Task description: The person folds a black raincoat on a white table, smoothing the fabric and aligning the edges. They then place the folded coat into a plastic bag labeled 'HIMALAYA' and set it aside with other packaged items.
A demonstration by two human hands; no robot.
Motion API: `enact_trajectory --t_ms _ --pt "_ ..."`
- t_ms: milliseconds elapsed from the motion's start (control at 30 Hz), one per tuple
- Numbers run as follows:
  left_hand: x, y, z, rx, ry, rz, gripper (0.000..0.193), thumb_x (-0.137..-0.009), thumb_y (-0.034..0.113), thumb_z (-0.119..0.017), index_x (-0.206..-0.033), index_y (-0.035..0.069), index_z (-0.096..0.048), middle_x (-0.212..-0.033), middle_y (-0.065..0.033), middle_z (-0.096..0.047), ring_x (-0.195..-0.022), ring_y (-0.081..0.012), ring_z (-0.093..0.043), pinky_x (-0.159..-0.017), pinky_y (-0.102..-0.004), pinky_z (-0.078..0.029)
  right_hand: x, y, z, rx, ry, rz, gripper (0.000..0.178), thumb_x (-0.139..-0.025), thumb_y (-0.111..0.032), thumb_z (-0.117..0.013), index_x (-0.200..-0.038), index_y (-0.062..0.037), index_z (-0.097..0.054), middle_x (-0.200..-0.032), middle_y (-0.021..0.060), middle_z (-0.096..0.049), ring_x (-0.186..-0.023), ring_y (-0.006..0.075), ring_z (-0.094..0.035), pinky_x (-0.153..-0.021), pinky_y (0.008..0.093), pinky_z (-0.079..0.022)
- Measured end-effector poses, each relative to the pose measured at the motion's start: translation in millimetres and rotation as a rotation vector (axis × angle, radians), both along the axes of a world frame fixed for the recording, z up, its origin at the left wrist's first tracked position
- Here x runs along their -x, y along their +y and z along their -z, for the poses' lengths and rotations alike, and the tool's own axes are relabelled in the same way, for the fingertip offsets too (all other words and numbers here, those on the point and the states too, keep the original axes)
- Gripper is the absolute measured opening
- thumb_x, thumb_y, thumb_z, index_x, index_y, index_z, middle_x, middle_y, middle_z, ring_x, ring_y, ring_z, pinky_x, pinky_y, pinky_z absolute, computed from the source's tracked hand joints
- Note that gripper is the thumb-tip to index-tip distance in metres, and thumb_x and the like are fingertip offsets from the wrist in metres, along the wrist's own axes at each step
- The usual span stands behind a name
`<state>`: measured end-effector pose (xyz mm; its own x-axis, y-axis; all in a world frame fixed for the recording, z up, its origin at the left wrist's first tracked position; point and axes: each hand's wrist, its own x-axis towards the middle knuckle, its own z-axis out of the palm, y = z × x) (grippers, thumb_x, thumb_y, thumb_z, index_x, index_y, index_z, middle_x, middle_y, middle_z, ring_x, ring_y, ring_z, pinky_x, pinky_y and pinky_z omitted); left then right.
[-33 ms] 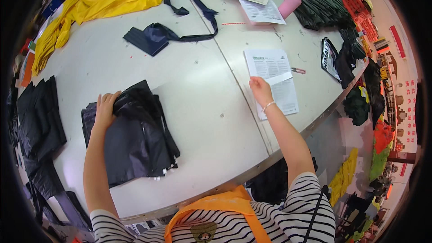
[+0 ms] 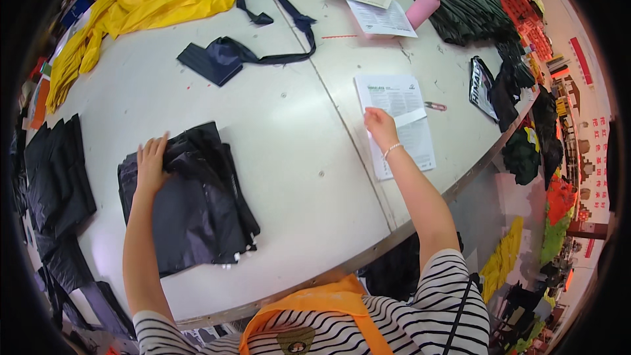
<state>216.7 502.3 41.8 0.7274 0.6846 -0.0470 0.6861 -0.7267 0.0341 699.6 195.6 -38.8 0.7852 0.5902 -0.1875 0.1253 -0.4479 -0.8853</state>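
Note:
At the left, a pile of black fabric pieces lies on the table, its layers uneven along the edges. My left hand rests on the pile's upper left part, open, with its fingers stretched out. My right hand hovers over or touches a stack of printed white sheets. Its fingers are closed together, and what they may hold is hidden. Beside these fingers, a white paper strip slants across the sheets, its left end covered by the hand. Small thread snips lie right of the stack.
Yellow fabric and a dark blue piece with a long strap occupy the far left. More black fabric lies left. A pink bottle, papers and dark bundled fabric sit at the far right.
My left hand has shifted slightly left on the black pile, its fingers spreading more. My right hand has edged slightly up over the sheets; the strip keeps its place on them.

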Motion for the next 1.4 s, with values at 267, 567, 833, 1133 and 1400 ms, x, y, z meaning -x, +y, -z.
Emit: enact_trajectory --t_ms 267,567,833,1133,1400 --pt "10.2 -108.9 43.5 -0.226 -0.360 -0.466 0.067 -0.086 0.020 -0.058 -0.143 -0.001 -0.026 -0.143 -0.0239 -0.032 -0.132 -0.0391 -0.031 -0.109 -0.0436 -0.024 -178.2 139.1 -25.3 -0.091 -0.796 0.056 0.033 -0.079 -0.009 -0.063 -0.112 -0.0054 -0.060 -0.109 0.0136 -0.059 -0.103 0.0281 -0.055 -0.090 0.0355 -0.045" --pt "14.3 -122.0 93.0 -0.058 -0.381 -0.576 0.056 -0.096 0.034 -0.035 -0.141 0.001 -0.033 -0.146 -0.0184 -0.030 -0.135 -0.0348 -0.029 -0.111 -0.0417 -0.020 -304.5 239.6 -29.9 0.379 -1.244 -0.033 0.028 -0.087 -0.010 -0.049 -0.110 -0.0151 -0.065 -0.122 0.0090 -0.058 -0.113 0.0311 -0.052 -0.092 0.0376 -0.045" --pt "28.9 -119.6 104.0 -0.065 -0.339 -0.553 0.060 -0.097 0.041 -0.031 -0.141 -0.001 -0.030 -0.147 -0.0185 -0.029 -0.136 -0.0348 -0.026 -0.112 -0.0418 -0.018 -350.9 140.1 -41.5 0.063 -1.079 -0.310 0.032 -0.078 0.003 -0.053 -0.103 -0.0127 -0.065 -0.123 0.0108 -0.058 -0.114 0.0289 -0.053 -0.093 0.0368 -0.046" --pt "31.8 -117.4 106.3 -0.084 -0.338 -0.540 0.060 -0.097 0.040 -0.031 -0.141 0.000 -0.031 -0.147 -0.0186 -0.030 -0.136 -0.0350 -0.027 -0.111 -0.0421 -0.019 -327.8 128.3 -28.2 0.562 -1.394 -0.489 0.073 -0.075 0.004 -0.054 -0.139 -0.0252 -0.036 -0.135 0.0108 -0.048 -0.118 0.0264 -0.050 -0.093 0.0342 -0.046" --pt "28.1 -120.3 103.0 -0.109 -0.338 -0.536 0.056 -0.096 0.034 -0.035 -0.140 0.000 -0.033 -0.145 -0.0201 -0.031 -0.133 -0.0361 -0.030 -0.110 -0.0425 -0.022 -286.2 114.4 -142.6 0.140 -1.098 -0.177 0.046 -0.082 0.000 -0.050 -0.126 -0.0149 -0.055 -0.100 0.0210 -0.062 -0.081 0.0346 -0.063 -0.074 0.0346 -0.051"
